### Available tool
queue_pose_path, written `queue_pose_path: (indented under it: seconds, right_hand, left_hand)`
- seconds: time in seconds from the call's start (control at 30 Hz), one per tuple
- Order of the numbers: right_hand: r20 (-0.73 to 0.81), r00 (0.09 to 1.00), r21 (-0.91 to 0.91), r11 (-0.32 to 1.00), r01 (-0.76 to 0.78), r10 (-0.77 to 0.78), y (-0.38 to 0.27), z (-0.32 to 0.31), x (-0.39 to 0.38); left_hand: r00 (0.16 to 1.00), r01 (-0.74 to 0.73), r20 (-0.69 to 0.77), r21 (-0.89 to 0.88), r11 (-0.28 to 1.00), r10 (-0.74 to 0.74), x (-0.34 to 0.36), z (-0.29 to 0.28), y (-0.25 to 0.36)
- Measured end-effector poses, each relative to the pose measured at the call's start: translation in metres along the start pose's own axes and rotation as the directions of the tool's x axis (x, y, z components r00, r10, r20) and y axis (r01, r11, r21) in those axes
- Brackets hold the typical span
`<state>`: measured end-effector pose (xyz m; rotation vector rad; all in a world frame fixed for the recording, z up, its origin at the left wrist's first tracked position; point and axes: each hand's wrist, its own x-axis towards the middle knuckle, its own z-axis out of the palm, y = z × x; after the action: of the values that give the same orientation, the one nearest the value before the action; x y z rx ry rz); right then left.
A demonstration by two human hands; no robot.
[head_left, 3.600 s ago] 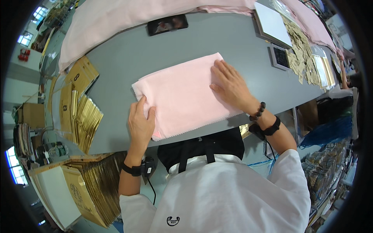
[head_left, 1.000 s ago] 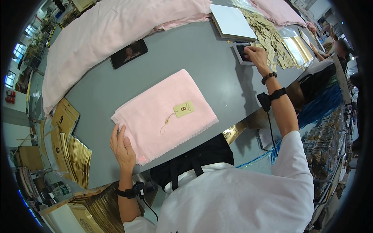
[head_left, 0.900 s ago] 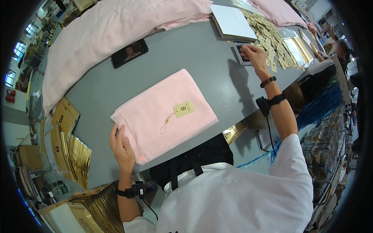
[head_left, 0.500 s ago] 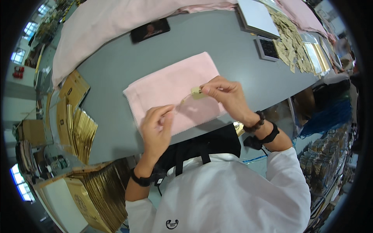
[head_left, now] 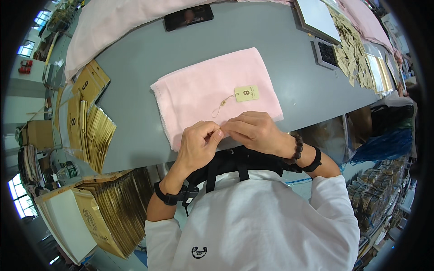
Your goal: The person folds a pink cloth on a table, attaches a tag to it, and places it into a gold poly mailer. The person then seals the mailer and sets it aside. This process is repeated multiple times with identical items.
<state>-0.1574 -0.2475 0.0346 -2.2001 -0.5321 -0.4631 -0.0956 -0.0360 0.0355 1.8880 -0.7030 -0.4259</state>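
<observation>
A folded pink cloth [head_left: 194,86] with zigzag-cut edges lies on the grey table. On it rests a pale yellow hang tag [head_left: 246,93], its thin looped cord [head_left: 219,108] trailing toward my hands; neither hand touches the tag. My left hand [head_left: 199,143] is closed in a pinch at the cloth's near edge. Against it, my right hand [head_left: 257,132] has its fingers bent and pressed together, the fingertips of both hands meeting. Whatever sits between them is too small or hidden to make out.
Gold packets [head_left: 92,135] stand at the left, above stacked golden bags [head_left: 117,212]. A phone [head_left: 189,18] and more pink fabric [head_left: 113,20] lie at the back. At back right are a small box of black bits [head_left: 325,53], a white-topped box [head_left: 318,20] and piled tags [head_left: 355,54].
The tag and its cord have left my hands and lie on the cloth. My right hand has come down and left to meet my left hand, which has moved slightly right.
</observation>
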Motion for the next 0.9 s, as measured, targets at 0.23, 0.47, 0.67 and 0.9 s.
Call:
queue_pose_path:
  seconds: [0.23, 0.47, 0.67, 0.9]
  right_hand:
    - [0.098, 0.995, -0.021, 1.000, 0.001, 0.001, 0.003, 0.008, -0.005]
    - [0.119, 0.934, 0.231, 0.905, -0.357, 0.338, -0.004, 0.012, 0.000]
    - [0.180, 0.887, 0.282, 0.842, -0.460, 0.424, -0.004, 0.011, 0.006]
    - [0.034, 0.999, -0.054, 0.998, -0.032, 0.034, 0.002, 0.026, 0.006]
  left_hand:
    - [0.999, -0.004, 0.038, 0.086, 0.996, 0.001, -0.001, -0.001, -0.005]
    - [0.998, 0.014, -0.060, -0.048, 0.999, -0.017, -0.003, 0.001, -0.004]
    - [0.980, -0.123, -0.134, 0.153, 0.980, 0.144, -0.003, 0.002, -0.006]
    - [0.978, -0.091, -0.178, 0.096, 0.991, 0.107, -0.005, 0.005, -0.018]
